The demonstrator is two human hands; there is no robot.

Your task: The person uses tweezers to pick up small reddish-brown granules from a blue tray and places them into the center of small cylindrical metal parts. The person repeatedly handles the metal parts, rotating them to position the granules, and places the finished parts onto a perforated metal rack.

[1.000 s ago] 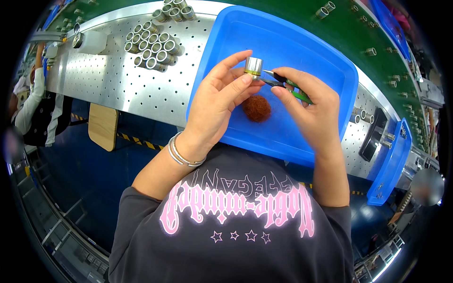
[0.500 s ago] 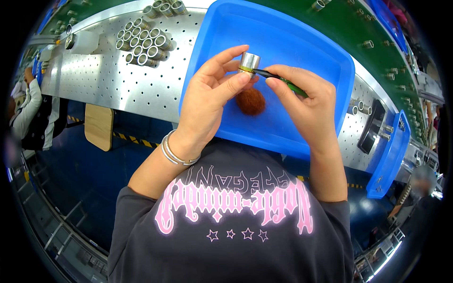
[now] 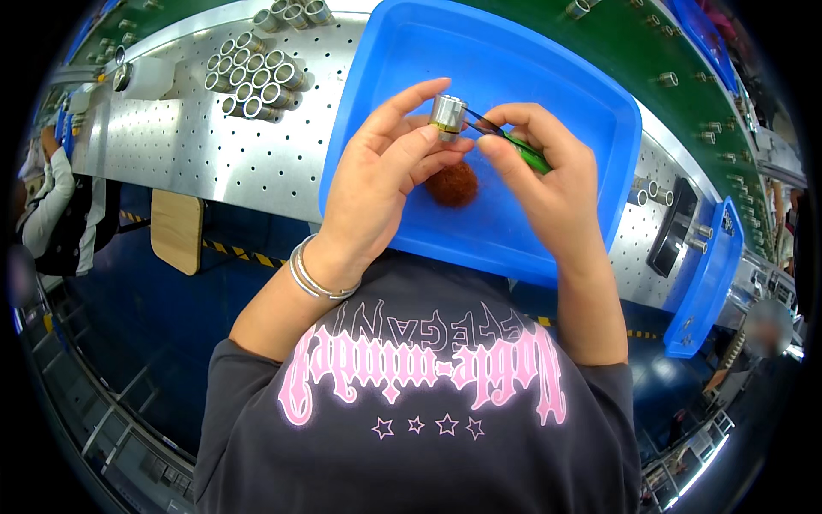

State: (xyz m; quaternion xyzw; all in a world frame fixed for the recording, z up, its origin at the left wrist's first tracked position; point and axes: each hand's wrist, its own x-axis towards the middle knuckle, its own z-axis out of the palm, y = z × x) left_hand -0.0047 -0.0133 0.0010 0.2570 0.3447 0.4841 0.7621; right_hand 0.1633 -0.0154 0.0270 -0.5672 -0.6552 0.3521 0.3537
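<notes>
Over the blue tray [image 3: 522,236], my left hand [image 3: 372,180] holds a short shiny metal sleeve [image 3: 449,110] with a yellowish band near its lower end. The thumb and fingers are closed round it. My right hand [image 3: 552,184] grips green-and-black tweezers [image 3: 529,154] between thumb and fingers. Their two thin black tips are spread, pointing left at the sleeve's right side; whether they touch it I cannot tell. A reddish-brown ball of fibre [image 3: 452,185] lies in the tray below my left fingers, partly hidden by them.
Several metal sleeves [image 3: 248,77] stand grouped on the perforated metal table [image 3: 274,154] at left. A white container [image 3: 152,79] is farther left. Right of the tray lie a black device [image 3: 675,227], a few sleeves [image 3: 652,190] and a smaller blue tray [image 3: 706,283]. A green belt [image 3: 616,51] runs behind.
The tweezers have drawn back slightly from the sleeve's band, and their tips have spread apart. My left fingers have shifted on the sleeve, which now stands more upright.
</notes>
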